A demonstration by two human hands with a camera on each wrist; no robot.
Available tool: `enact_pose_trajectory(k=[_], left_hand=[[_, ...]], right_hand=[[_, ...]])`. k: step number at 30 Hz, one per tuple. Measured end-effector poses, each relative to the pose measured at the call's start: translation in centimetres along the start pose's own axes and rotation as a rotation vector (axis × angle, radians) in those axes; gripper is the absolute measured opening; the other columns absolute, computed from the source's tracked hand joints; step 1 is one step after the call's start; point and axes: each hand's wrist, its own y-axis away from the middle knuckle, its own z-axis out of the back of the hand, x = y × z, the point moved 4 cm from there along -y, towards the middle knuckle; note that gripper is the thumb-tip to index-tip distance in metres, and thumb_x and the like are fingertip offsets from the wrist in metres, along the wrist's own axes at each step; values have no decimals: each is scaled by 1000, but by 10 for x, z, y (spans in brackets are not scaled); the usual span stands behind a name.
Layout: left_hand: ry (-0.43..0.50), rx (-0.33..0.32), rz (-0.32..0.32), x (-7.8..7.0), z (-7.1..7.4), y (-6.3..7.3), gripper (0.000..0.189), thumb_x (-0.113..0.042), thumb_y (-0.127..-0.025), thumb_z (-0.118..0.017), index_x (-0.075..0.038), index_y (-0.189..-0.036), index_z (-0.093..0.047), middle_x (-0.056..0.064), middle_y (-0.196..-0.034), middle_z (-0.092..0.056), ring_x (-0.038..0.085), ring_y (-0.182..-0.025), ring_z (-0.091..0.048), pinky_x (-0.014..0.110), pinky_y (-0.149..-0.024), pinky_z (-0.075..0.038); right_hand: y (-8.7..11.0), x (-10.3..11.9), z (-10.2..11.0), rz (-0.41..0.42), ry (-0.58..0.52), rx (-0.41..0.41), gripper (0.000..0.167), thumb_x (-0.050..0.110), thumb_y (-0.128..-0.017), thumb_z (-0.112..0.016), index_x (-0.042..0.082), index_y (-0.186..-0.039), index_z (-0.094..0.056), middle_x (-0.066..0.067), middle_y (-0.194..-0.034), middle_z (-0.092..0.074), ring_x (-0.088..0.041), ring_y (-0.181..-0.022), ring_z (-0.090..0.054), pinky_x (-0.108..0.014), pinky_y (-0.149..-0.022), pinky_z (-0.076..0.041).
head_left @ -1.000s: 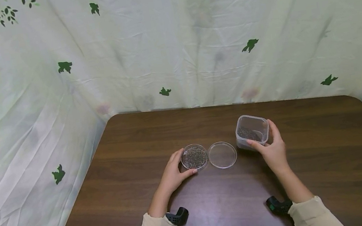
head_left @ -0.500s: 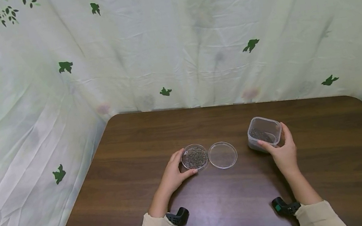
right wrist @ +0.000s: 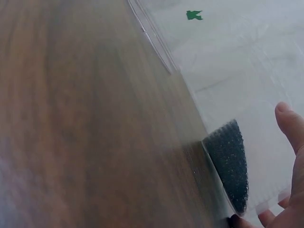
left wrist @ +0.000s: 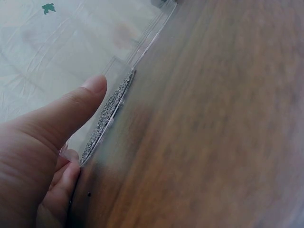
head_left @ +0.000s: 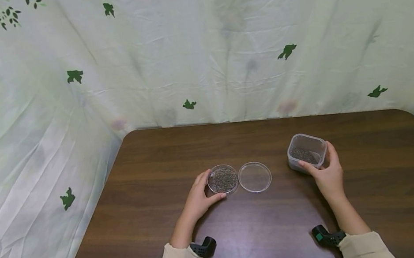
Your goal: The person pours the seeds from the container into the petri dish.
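A round clear petri dish (head_left: 220, 165) with a layer of small dark-grey granules (left wrist: 107, 111) lies on the table, left of middle. My left hand (head_left: 196, 198) holds it at the side, thumb at the near rim and fingers at the far left. Just to its right rests a clear petri dish lid (head_left: 255, 177) with nothing in it. Farther right, my right hand (head_left: 329, 177) grips a clear plastic tub (head_left: 311, 145) by its right side. Dark granules (right wrist: 230, 164) lie in the tub, heaped toward its left side. The tub's base appears to meet the tabletop.
The brown wooden table (head_left: 147, 156) backs onto a pale curtain (head_left: 200, 58) with green prints. Another curtain hangs at the left. A black camera (head_left: 204, 248) is worn on the left wrist, and another black camera (head_left: 327, 236) on the right. A dark speck (left wrist: 89, 194) lies near the dish.
My right hand has moved the tub to the right and slightly nearer, away from the lid. The left hand, the petri dish and the lid have stayed in place.
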Motion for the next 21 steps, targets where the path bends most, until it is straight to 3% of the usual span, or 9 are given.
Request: enact_pose_trajectory(k=[6, 13, 21], left_hand=[[-4, 5, 4, 0, 0, 0, 84, -32, -68, -78, 2, -133, -38, 19, -131, -40, 30, -121, -38, 42, -98, -31], [-9, 9, 3, 0, 0, 0, 85, -33, -68, -78, 2, -133, -38, 19, -131, -40, 30, -121, -38, 43, -98, -31], [-4, -1, -1, 0, 0, -1, 84, -31, -68, -78, 3, -133, -39, 19, -130, -41, 30, -120, -39, 42, -98, -31]], right_hand=[[1, 0, 1, -13, 13, 1, 92, 21, -69, -78, 15, -143, -23, -6, -140, -33, -20, -125, -34, -35, -94, -37], [2, 0, 1, -43, -21, 19, 90, 18, -72, -76, 13, -143, -21, -14, -136, -36, -27, -120, -39, -22, -85, -41], [2, -1, -2, -69, -88, 93, 94, 14, -75, -73, 11, -144, -9, -14, -142, -24, -25, -127, -26, -42, -100, -27]])
